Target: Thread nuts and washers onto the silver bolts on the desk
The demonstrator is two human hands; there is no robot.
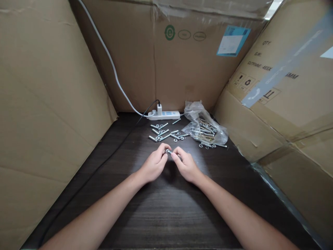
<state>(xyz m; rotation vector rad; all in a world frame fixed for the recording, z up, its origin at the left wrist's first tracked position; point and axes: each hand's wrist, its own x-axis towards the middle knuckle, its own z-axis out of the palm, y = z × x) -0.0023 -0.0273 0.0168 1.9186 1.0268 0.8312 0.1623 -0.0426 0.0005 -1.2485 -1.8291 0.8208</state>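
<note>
My left hand and my right hand meet fingertip to fingertip above a dark wooden table. Between them they pinch a small silver bolt with a nut on it; both hands grip it. Just beyond the hands lies a loose scatter of bolts, nuts and washers. To the right of that scatter sits a crumpled clear plastic bag holding several more bolts.
Cardboard boxes wall the table in at the left, back and right. A white power strip lies at the back edge, with a white cable running up and a black cable trailing left across the table.
</note>
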